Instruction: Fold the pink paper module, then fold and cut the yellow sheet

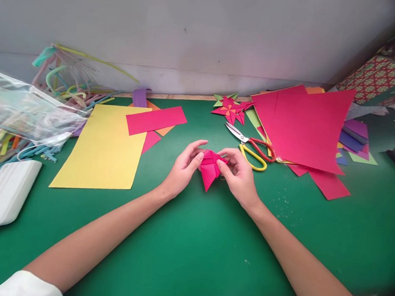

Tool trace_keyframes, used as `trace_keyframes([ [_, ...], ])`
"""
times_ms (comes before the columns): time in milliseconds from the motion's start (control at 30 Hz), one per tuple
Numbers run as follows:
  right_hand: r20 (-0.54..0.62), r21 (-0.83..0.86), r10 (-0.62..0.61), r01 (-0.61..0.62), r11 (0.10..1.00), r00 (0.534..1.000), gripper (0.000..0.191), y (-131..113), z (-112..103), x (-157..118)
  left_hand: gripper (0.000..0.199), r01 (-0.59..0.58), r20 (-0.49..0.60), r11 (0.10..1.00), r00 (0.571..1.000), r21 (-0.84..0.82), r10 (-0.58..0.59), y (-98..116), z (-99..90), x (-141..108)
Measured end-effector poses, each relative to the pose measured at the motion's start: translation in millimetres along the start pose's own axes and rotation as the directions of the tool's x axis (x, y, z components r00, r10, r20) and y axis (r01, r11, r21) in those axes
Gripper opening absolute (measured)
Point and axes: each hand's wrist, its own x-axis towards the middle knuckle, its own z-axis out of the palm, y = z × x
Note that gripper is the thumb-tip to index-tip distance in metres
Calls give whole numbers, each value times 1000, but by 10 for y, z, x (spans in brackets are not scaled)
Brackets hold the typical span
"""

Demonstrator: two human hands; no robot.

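A folded pink-red origami piece (210,169) with one long point facing down is held between both hands over the green table (192,237). My left hand (187,164) pinches its left edge with thumb and fingers. On the other side, my right hand (238,170) grips the right edge, the thumb lying on the front face. The fingers behind the paper are partly hidden. Just past my right hand lie scissors (251,144) with one red and one yellow handle. Finished-looking folded paper stars (231,110) in pink and green rest behind them.
To the left are a yellow sheet (104,146), a pink strip (156,120) across it, a white box-like object (9,192) and a pile of pipe cleaners (80,91) beside a clear plastic bag (32,106). Large pink sheets (302,127) and paper scraps lie right. A wall (191,31) rises behind.
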Motion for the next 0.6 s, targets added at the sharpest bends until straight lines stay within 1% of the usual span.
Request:
trace_keyframes([
  [67, -13, -39, -27, 26, 999, 1000, 15, -7, -34, 23, 44, 5, 24, 1000, 1000, 8, -5, -15, -5, 6],
  [167, 7, -58, -34, 34, 998, 999, 14, -18, -64, 39, 41, 2, 39, 999, 999, 32, -3, -45, -13, 15],
  [400, 67, -81, -66, 71, 994, 996, 16, -16, -47, 20, 28, 12, 13, 997, 1000, 75, -13, -74, -21, 19],
  [500, 74, -72, -57, 63, 995, 996, 18, 2, -43, 23, 29, 19, 13, 997, 1000, 79, -20, -57, -26, 15],
  [600, 45, -103, -104, 108, 989, 994, 19, 1, -61, 41, 33, 25, 58, 996, 998, 83, -30, -23, -30, 6],
])
